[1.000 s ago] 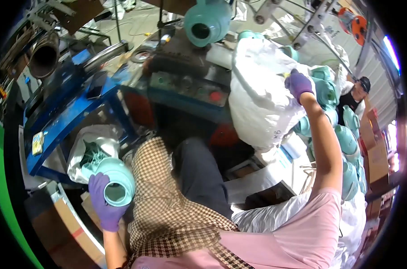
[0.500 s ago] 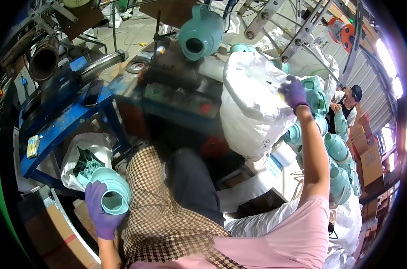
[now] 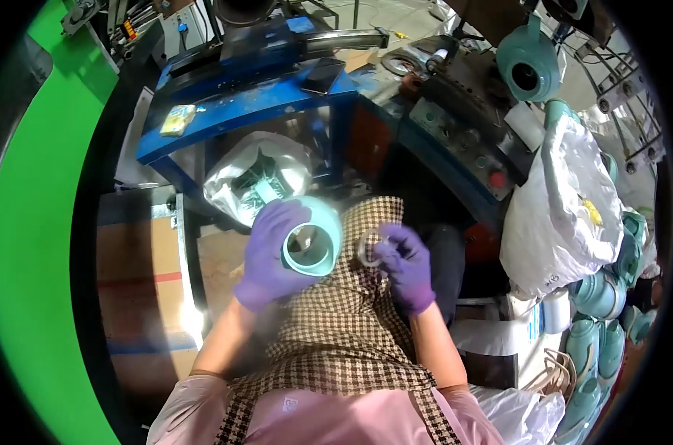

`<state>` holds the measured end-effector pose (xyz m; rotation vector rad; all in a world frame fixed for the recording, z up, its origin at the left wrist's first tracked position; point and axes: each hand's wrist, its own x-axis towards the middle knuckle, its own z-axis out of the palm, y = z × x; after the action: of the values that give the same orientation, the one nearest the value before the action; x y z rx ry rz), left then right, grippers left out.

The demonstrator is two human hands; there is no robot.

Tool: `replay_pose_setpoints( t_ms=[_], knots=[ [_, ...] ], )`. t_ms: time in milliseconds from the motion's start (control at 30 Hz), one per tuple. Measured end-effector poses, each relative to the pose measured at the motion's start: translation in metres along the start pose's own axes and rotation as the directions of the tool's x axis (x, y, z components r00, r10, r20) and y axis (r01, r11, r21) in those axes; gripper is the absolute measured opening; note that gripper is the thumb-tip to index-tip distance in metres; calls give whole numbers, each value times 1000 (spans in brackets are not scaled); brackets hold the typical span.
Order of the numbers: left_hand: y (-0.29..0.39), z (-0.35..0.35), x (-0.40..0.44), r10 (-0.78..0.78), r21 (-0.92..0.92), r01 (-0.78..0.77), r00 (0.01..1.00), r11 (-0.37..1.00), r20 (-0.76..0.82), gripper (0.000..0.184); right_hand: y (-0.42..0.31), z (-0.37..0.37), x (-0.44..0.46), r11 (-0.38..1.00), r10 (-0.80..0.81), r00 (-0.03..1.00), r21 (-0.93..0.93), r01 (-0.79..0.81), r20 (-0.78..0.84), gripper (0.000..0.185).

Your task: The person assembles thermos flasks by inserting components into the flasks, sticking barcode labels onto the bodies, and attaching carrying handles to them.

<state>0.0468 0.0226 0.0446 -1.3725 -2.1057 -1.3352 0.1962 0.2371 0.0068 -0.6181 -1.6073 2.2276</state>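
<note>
1. Purple-gloved left hand (image 3: 268, 256): wide curved grip, out front.
2. Bare left forearm (image 3: 227, 343): angled forward, inward.
3. Purple-gloved right hand (image 3: 407, 268): fingers curled, pinching.
4. Bare right forearm (image 3: 436, 345): forward, slightly inward.

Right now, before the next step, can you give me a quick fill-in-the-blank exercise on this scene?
The right hand, holding a pale ring, is gloved in ____.
The teal vessel is held in the ____ hand.
The workbench is painted ____.

Missing words: purple; left; blue.
</note>
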Motion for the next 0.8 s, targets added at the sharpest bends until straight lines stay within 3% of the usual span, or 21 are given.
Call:
replay_pose_setpoints(
  t_ms=[67,100,133,167,200,267,300,400,433,467,533,633,733,800],
  knots=[
    [-1,-5,0,3,0,-3,1000,1000,0,76,16,-4,-8,968,140,981,-227,-107,133,38],
    [-2,-6,0,5,-3,-5,1000,1000,-6,76,18,-12,-12,868,-21,974,-478,130,226,38],
    [-3,-7,0,-5,7,5,1000,1000,5,76,17,-22,-16,657,-144,923,-662,359,358,38],
    [-2,-9,-1,-21,17,21,1000,1000,15,75,16,-32,-21,440,-148,895,-782,441,422,37],
    [-2,-10,-1,-37,25,36,999,999,27,75,11,-34,-23,228,-130,903,-874,430,410,32],
    [-5,-7,0,-11,-14,12,999,1000,35,76,-4,-31,-22,-101,-249,819,-855,510,518,24],
    [-4,-6,1,-28,-17,29,998,999,50,76,-8,-29,-15,-53,-413,716,-800,597,562,20],
    [2,0,4,-73,-20,74,996,997,42,75,-43,3,-14,433,-522,708,-567,700,475,22],
    [-1,4,5,-55,-25,56,998,998,37,75,-58,13,-17,563,-465,720,-455,690,515,23],
    [-3,6,7,-32,-30,33,999,999,32,74,-68,20,-20,601,-408,717,-425,677,566,30],
    [1,7,14,-6,-48,7,1000,999,27,70,-90,44,-15,638,-354,682,-368,677,640,37],
    [1,12,18,46,-70,-45,999,997,7,67,-80,61,-9,492,-418,609,-395,776,674,29],
    [1,13,21,93,-102,-86,994,991,63,63,-58,63,-2,406,-430,641,-498,766,636,25],
    [4,21,19,120,-81,-113,989,990,86,62,-58,66,-8,320,-294,722,-647,692,627,21]
  ],
)
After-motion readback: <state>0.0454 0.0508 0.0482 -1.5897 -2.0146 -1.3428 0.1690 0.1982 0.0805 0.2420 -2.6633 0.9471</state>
